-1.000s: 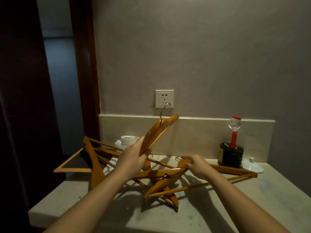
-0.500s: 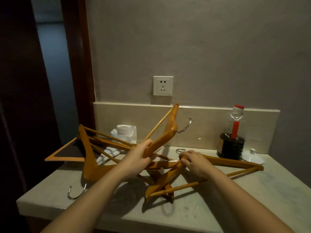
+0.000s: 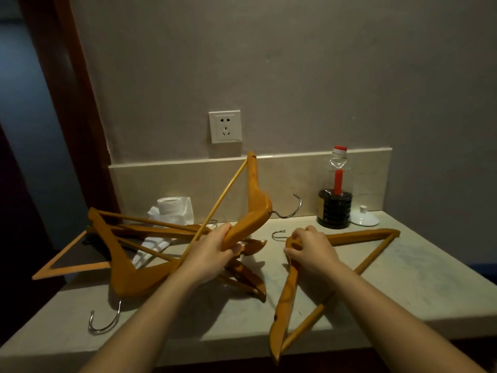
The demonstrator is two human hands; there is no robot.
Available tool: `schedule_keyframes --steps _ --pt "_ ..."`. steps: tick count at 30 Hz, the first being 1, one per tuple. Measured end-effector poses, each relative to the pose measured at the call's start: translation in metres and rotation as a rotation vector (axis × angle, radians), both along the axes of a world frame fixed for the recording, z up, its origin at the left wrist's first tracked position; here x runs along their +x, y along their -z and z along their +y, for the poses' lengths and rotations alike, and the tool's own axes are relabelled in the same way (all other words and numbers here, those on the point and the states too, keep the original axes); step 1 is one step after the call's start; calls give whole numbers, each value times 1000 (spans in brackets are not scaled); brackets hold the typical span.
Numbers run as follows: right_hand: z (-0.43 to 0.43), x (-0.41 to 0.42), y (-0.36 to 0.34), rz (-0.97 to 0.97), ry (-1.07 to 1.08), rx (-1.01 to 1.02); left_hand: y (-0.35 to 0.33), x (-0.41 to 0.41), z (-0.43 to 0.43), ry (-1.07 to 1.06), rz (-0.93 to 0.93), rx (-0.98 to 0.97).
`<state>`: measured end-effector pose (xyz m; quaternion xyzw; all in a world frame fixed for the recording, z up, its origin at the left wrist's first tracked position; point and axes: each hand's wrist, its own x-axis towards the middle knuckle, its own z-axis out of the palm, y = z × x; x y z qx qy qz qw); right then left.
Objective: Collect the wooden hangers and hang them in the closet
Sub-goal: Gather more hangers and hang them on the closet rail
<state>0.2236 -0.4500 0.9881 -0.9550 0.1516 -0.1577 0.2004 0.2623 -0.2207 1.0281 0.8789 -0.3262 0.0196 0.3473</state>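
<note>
Upward, left-held hanger's (image 3: 255, 200) arm

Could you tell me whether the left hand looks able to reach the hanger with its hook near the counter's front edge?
Probably, but not freely: the left hand already grips a raised hanger. The front hanger lies uncovered just to its left.

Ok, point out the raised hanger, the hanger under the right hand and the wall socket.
raised hanger (image 3: 254, 208): head view, on its wooden shoulder.
hanger under the right hand (image 3: 285, 297): head view, on its near wooden arm.
wall socket (image 3: 225, 127): head view, on the plate's centre.
</note>
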Motion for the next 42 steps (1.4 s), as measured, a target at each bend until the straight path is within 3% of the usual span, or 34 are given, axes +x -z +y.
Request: schedule_keyframes --steps 3,6,10,17,22,29,36,42 --pt "12 7 0 79 201 -77 -2 1 2 16 12 -15" --pt "15 14 1 188 309 46 -4 3 3 41 45 -36" --pt "23 18 4 179 385 150 -3 4 5 56 55 -62" --pt "20 -17 -17 44 345 372 -14 3 17 91 119 -142" --pt "22 -67 -49 -156 230 757 -25 -14 36 127 132 -191" --pt "39 -131 -62 -464 273 665 -32 -60 65 163 -10 -170" --pt "74 -191 -66 -658 75 497 -38 -94 78 221 70 -373" --pt "102 -218 -59 -681 -66 512 -14 -105 84 89 161 -369"
